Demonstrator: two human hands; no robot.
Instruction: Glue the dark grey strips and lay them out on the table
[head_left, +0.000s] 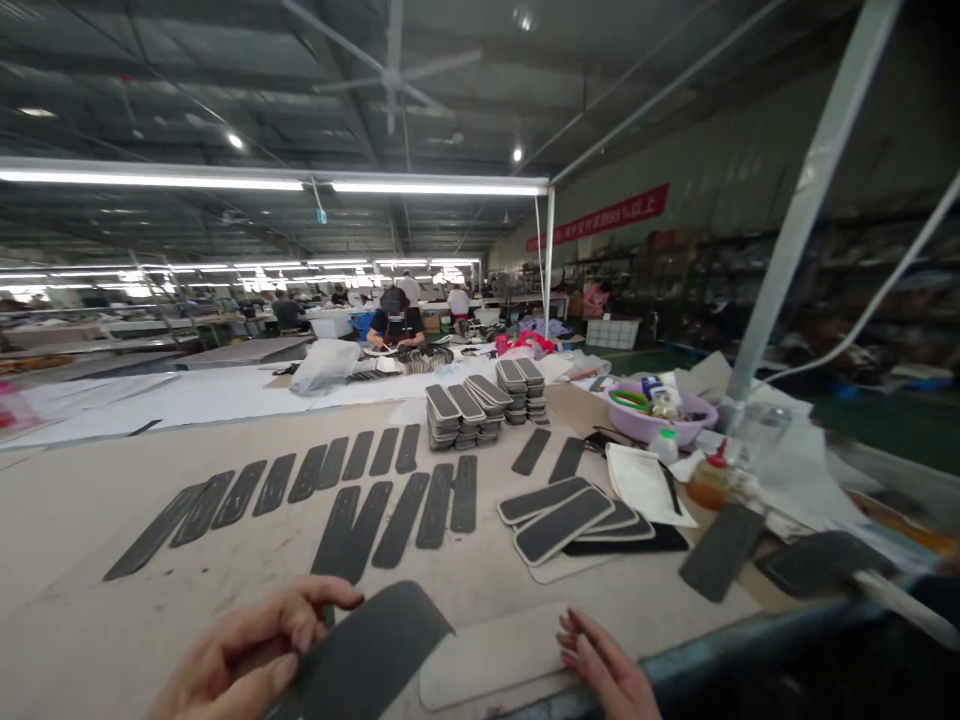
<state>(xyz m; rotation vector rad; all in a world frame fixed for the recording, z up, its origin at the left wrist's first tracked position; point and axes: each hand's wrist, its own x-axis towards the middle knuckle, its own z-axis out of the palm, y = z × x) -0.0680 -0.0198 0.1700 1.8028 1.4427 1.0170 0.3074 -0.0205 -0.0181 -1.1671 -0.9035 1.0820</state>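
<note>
My left hand point(255, 640) pinches the left edge of a dark grey panel point(375, 650), a flat strip with rounded corners, and holds it tilted above the table. Just right of it, a pale cream panel point(487, 655) of similar shape lies near the table's front edge. My right hand point(607, 665) is at that panel's right end, fingers stretched out; whether they touch it I cannot tell. Beyond my hands, several loose dark strips point(431, 505) are laid in two rows. To the right, a loose pile of dark panels with pale borders point(562, 525) overlaps.
Stacks of bordered panels point(465, 415) stand further back. On the right are a purple basin point(660, 415), a red-tipped glue bottle point(709, 480), a paper pad point(645, 485) and a metal post point(806, 210). A co-worker point(396, 320) sits across the white-covered table point(225, 395).
</note>
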